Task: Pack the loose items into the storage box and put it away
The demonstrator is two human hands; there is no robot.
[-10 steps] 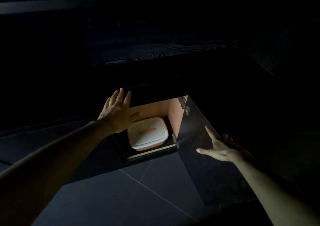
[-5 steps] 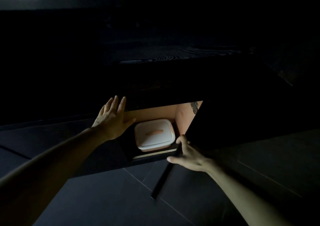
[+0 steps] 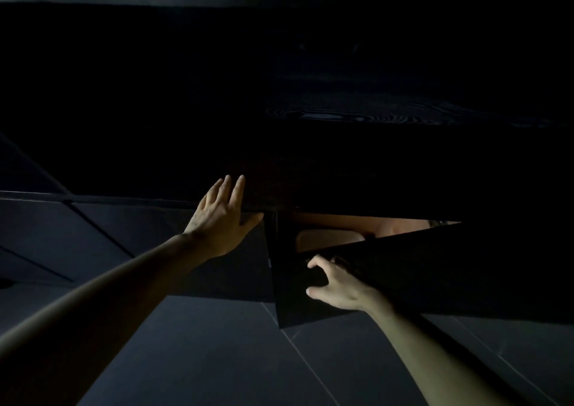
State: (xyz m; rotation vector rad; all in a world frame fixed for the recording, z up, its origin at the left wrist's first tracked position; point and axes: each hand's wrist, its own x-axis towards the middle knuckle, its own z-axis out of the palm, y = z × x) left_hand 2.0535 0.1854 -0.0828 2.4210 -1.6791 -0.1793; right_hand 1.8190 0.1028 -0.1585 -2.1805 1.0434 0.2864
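The scene is very dark. A low dark cabinet has one lit compartment, now a narrow gap. Inside it only the top edge of the white storage box (image 3: 329, 240) shows; the rest is hidden behind the dark cabinet door (image 3: 435, 269). My right hand (image 3: 337, 287) presses on the door's outer face near its free edge, fingers curled and spread. My left hand (image 3: 222, 216) lies flat, fingers together, against the dark cabinet front just left of the opening.
The cabinet's dark top (image 3: 341, 116) with faint wood grain runs across the upper middle. Dark floor tiles (image 3: 202, 359) with thin seams fill the bottom. The compartment's orange-lit back wall (image 3: 357, 220) shows above the box.
The door has swung from wide open to nearly shut, with my right hand following it leftward. The box went from fully visible to a sliver. My left hand stayed on the cabinet front.
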